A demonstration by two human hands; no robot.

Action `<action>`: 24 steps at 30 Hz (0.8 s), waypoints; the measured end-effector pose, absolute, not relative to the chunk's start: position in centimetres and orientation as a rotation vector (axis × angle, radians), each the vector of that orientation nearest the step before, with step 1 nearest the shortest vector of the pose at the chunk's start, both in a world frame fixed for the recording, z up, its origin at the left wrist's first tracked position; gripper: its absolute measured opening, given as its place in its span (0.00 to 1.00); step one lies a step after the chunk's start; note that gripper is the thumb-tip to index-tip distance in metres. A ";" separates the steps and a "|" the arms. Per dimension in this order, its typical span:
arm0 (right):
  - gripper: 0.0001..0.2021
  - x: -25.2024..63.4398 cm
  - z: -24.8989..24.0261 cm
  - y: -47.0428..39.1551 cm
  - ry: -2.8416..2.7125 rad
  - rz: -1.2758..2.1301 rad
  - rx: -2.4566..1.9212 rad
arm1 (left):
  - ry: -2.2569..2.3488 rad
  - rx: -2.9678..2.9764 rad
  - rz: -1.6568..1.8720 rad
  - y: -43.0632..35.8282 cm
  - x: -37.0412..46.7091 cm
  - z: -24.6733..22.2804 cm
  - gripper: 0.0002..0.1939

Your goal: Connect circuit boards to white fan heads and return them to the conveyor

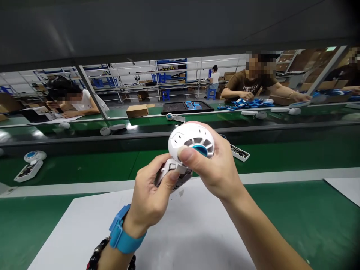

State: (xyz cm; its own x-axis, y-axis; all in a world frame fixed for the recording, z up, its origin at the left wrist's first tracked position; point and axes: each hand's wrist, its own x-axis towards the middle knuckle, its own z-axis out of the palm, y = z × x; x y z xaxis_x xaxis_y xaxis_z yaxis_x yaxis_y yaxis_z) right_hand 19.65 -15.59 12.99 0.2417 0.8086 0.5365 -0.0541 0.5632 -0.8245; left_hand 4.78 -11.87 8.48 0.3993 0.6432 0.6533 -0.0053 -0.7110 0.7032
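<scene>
I hold a small white handheld fan with a round slotted head and a blue hub above a white mat. My right hand grips the round head, thumb pressed on its front. My left hand, with a blue wrist strap, grips the fan's open handle from below. Part of the handle is hidden by my fingers.
A green conveyor belt runs across in front of me, carrying another fan unit at left and an open handle part at right. Beyond it, people sit at a far bench with a cardboard box, a black tray and blue parts.
</scene>
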 end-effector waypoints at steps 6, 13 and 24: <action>0.17 19.2 12.8 -15.5 -1.156 0.674 -0.828 | 0.573 1.971 1.189 -11.9 5.2 8.7 0.16; 0.21 19.1 12.6 -15.4 -1.180 0.661 -0.907 | 0.560 1.878 1.241 -12.1 5.6 8.6 0.12; 0.24 19.1 11.5 -14.2 -1.207 0.652 -0.845 | 0.615 1.748 1.261 -11.6 6.3 8.3 0.15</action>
State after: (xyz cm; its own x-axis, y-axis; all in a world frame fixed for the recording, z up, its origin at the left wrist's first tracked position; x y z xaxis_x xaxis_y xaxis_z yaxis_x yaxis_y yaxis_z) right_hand 19.12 -14.18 11.46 0.2463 0.8130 0.5276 0.0044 0.5434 -0.8394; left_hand 6.27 -11.63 8.34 0.3644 0.7878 0.4966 -0.0936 -0.4996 0.8612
